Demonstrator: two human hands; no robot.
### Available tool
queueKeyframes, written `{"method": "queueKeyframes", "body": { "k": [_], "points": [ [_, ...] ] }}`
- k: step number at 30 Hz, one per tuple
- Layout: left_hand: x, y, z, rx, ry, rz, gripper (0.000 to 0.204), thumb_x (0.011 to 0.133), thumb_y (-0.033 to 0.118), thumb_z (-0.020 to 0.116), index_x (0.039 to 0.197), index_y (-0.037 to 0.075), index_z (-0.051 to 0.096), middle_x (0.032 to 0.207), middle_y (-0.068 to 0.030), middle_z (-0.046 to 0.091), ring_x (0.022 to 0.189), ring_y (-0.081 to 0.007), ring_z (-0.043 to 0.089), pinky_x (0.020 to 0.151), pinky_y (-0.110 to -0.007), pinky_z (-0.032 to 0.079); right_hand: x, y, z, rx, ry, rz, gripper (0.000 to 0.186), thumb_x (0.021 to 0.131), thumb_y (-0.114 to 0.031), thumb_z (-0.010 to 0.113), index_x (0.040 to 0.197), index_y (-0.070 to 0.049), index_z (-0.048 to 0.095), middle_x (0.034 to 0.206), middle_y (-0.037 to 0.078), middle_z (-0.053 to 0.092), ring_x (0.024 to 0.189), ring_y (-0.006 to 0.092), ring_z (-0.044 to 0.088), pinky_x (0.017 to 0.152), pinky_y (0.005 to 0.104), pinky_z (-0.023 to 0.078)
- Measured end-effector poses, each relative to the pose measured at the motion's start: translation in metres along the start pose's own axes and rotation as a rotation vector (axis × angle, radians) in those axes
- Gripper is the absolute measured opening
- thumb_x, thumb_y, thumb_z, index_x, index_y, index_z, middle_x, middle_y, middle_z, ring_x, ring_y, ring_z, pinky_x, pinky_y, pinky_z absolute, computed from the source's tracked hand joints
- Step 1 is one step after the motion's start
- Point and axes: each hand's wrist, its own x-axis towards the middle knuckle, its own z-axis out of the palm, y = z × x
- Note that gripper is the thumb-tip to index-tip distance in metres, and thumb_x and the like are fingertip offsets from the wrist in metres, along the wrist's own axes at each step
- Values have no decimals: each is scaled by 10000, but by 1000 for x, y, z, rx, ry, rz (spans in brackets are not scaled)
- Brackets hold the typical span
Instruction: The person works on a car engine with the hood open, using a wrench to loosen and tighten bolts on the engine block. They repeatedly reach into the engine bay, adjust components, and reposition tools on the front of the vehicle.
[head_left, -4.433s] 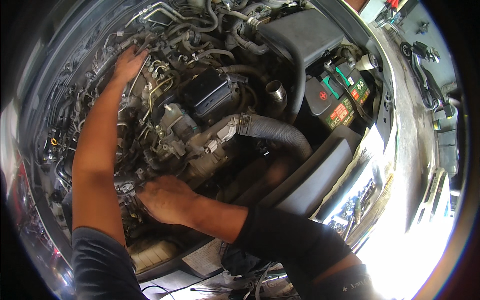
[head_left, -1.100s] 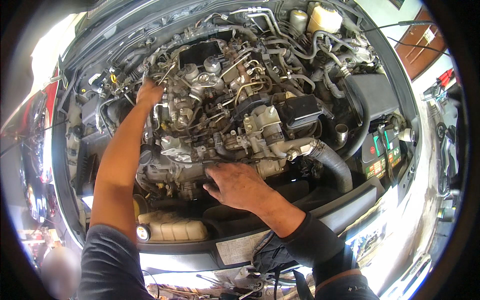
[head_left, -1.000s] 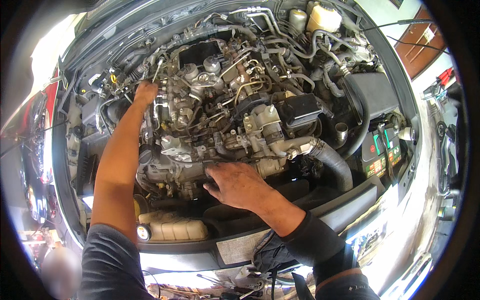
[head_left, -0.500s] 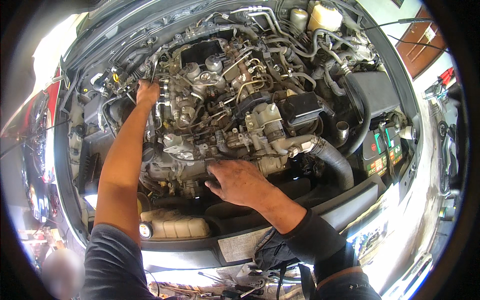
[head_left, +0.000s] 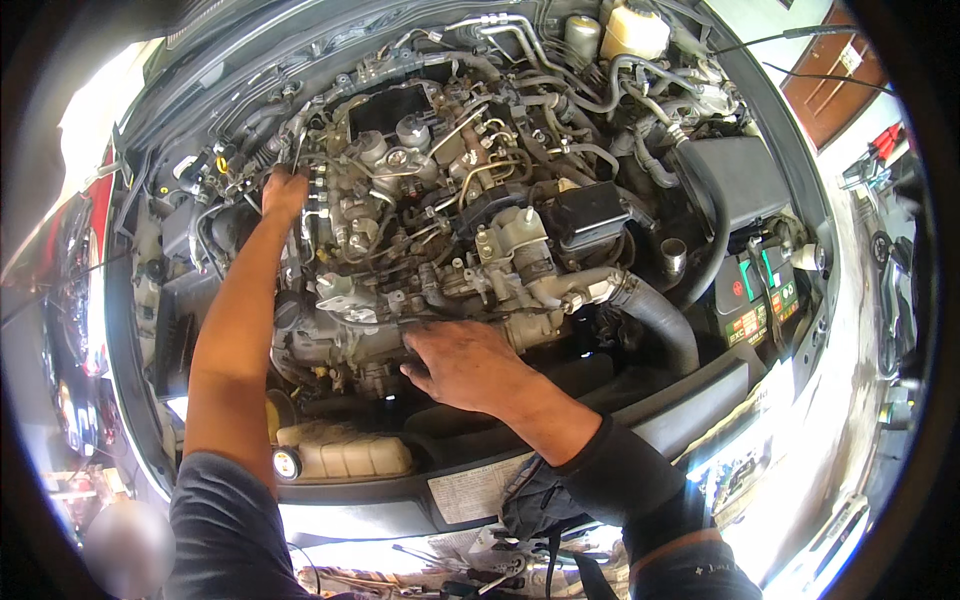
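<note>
My left hand reaches to the left side of the bared engine. Its fingers are closed round a slim metal bar whose upper end sticks up past the fist; the rest is hidden by the hand, and its exact kind does not show. Beside that fist runs a row of metal pipe fittings. My right hand lies back-up on the front edge of the engine, fingers forward and thumb apart, with nothing seen in it. Its fingertips are partly hidden.
A pale plastic coolant tank sits near the front left. A thick hose curves down on the right, close to the battery. Behind that stands a black box. Tools lie below the front edge.
The view has shifted slightly, so the engine sits a little further left and up. My left hand keeps its grip on the metal bar, and my right hand stays on the engine's front.
</note>
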Motion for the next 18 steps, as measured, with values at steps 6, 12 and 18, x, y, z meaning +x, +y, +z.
{"method": "queueKeyframes", "body": {
  "k": [6, 12, 18],
  "points": [
    [-51, 7, -57, -1, 54, 141, 620, 1051, 552, 580, 1271, -16, 698, 1301, -327, 714, 1275, -501, 658, 1080, -520, 505, 3, 4, 2, 12, -16, 8, 354, 979, -366, 745, 1141, -53, 710, 1041, 170, 771, 999, 388, 758, 889, 534, 613],
    [-243, 12, -150, -87, -112, 302, 515, 1123, 446, 546, 1128, -56, 662, 982, -302, 717, 948, -487, 702, 855, -505, 527, 14, 6, -4, -74, -70, 27, 387, 1009, -429, 705, 1094, -52, 678, 1021, 210, 751, 989, 439, 731, 874, 569, 596],
    [-452, -26, -226, -68, -400, 515, 217, 1107, 186, 599, 1109, -16, 679, 947, -214, 698, 834, -363, 701, 764, -453, 544, 22, 26, 3, -159, 22, -65, 451, 1017, -444, 708, 1219, -41, 714, 1128, 231, 765, 1090, 439, 733, 974, 547, 585]
  ]
}}
